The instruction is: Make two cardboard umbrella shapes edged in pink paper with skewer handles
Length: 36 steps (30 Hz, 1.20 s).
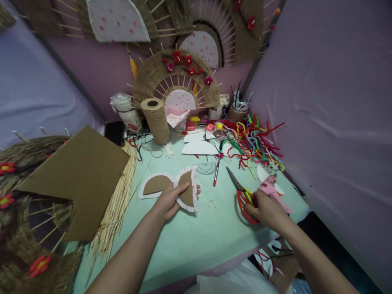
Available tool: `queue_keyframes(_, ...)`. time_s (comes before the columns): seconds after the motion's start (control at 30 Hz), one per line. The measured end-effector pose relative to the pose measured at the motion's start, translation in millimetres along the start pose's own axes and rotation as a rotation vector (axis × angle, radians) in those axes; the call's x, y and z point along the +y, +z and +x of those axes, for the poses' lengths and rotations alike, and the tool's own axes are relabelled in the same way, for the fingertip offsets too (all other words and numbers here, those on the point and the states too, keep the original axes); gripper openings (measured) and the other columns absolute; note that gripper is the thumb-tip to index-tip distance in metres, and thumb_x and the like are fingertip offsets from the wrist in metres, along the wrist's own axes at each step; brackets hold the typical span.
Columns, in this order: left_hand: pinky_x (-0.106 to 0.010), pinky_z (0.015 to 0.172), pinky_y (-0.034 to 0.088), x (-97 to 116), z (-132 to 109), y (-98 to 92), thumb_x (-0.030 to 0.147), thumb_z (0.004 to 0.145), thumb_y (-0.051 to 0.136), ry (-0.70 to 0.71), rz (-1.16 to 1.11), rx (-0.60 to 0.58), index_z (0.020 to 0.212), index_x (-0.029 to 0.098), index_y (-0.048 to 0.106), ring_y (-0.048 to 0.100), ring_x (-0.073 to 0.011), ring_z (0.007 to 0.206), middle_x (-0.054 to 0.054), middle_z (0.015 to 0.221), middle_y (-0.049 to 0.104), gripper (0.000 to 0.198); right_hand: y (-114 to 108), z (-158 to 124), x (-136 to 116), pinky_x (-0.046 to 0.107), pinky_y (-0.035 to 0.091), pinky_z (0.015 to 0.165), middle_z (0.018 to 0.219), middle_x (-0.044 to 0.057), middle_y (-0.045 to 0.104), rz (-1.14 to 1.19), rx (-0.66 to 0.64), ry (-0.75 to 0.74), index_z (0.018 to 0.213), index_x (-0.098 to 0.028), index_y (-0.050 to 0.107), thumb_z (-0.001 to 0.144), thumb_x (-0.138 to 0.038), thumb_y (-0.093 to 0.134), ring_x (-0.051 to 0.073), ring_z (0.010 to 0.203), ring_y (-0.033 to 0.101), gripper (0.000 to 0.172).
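My left hand point(169, 201) grips a cardboard half-circle point(187, 192) edged with pink-dotted white fabric, thumb on the brown face and fingers behind it. Just left of it, a second cardboard half-circle point(154, 185) lies on a larger white piece on the table. Over on the right, my right hand point(266, 209) has its fingers closed around the handles of red and yellow scissors point(234, 179). Their blades point away from me, toward the far left. Right beside that hand lies a pink glue gun point(271, 188), partly hidden by it.
A twine roll point(156, 122) and a twine fan with red flowers point(143, 83) stand at the back. Colourful pipe cleaners point(257, 139) pile up back right. Thin sticks point(118, 204) and a cardboard sheet point(92, 179) lie left. A protractor point(206, 168) and marker point(216, 173) sit mid-table.
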<state>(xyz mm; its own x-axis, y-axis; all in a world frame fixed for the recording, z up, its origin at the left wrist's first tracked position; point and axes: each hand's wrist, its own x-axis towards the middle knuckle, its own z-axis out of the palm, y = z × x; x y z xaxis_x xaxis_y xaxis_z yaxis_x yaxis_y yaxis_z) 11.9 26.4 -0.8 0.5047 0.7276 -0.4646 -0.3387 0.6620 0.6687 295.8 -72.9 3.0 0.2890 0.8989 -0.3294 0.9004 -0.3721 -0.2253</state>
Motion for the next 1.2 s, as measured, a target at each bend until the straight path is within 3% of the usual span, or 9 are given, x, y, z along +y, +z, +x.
queue_keyframes(0.1,-0.040,0.079,0.056,2.0,-3.5,2.0,0.021,0.084,0.061,-0.036,-0.054,-0.057,0.107,0.008,0.062,0.071,-0.0270,0.085,-0.018,0.095,0.073,0.026,5.8,-7.8,11.7,0.026,0.036,0.049,0.061,0.002,0.059,0.224,0.027,-0.077,0.077,-0.020,0.051,0.078,-0.039,0.049,0.016,0.054,0.052,0.019)
queue_keyframes(0.2,-0.041,0.080,0.055,0.9,-4.4,-0.2,0.021,0.085,0.059,-0.102,-0.086,-0.127,0.108,0.007,0.062,0.071,-0.0277,0.084,-0.020,0.096,0.072,0.027,5.9,-18.9,10.8,0.027,0.044,0.056,0.074,0.003,0.062,0.350,0.113,-0.180,0.097,-0.019,0.052,0.079,-0.045,0.053,0.017,0.063,0.056,0.032)
queue_keyframes(0.3,-0.044,0.080,0.055,-2.4,-4.3,-5.4,0.021,0.084,0.062,-0.172,-0.084,-0.231,0.110,0.008,0.062,0.071,-0.0296,0.085,-0.021,0.101,0.071,0.029,-3.7,-29.3,2.8,0.028,0.048,0.067,0.093,0.006,0.063,0.295,0.207,-0.307,0.113,-0.020,0.049,0.075,-0.044,0.063,0.020,0.078,0.060,0.047)
queue_keyframes(0.43,-0.045,0.080,0.055,-5.4,-6.5,-10.3,0.022,0.082,0.064,-0.267,-0.021,-0.387,0.110,0.008,0.063,0.070,-0.0320,0.089,-0.022,0.104,0.070,0.031,-21.0,-36.8,-4.7,0.031,0.049,0.075,0.104,0.008,0.063,0.160,0.177,-0.510,0.115,-0.023,0.050,0.073,-0.041,0.069,0.023,0.089,0.061,0.050)
queue_keyframes(0.53,-0.044,0.080,0.055,-4.3,-8.5,-10.7,0.023,0.081,0.066,-0.307,0.045,-0.462,0.110,0.008,0.065,0.071,-0.0306,0.087,-0.021,0.105,0.070,0.033,-28.6,-39.7,-5.3,0.035,0.048,0.078,0.105,0.011,0.064,0.073,0.169,-0.579,0.114,-0.022,0.052,0.072,-0.044,0.070,0.025,0.093,0.061,0.050)
queue_keyframes(0.77,-0.039,0.078,0.054,-0.5,-9.7,-9.7,0.027,0.079,0.067,-0.382,0.123,-0.503,0.105,0.008,0.067,0.071,-0.0273,0.084,-0.019,0.102,0.071,0.032,-34.8,-43.5,-4.4,0.035,0.047,0.077,0.102,0.011,0.064,-0.011,0.125,-0.628,0.110,-0.021,0.054,0.077,-0.049,0.065,0.025,0.092,0.061,0.045)
queue_keyframes(1.2,-0.045,0.082,0.052,-7.0,-9.0,-10.1,0.028,0.081,0.066,-0.415,0.086,-0.558,0.111,0.010,0.064,0.071,-0.0286,0.084,-0.018,0.103,0.071,0.035,-28.3,-41.6,-5.6,0.034,0.047,0.072,0.098,0.011,0.067,0.004,0.118,-0.580,0.103,-0.022,0.057,0.081,-0.054,0.058,0.024,0.086,0.062,0.039)
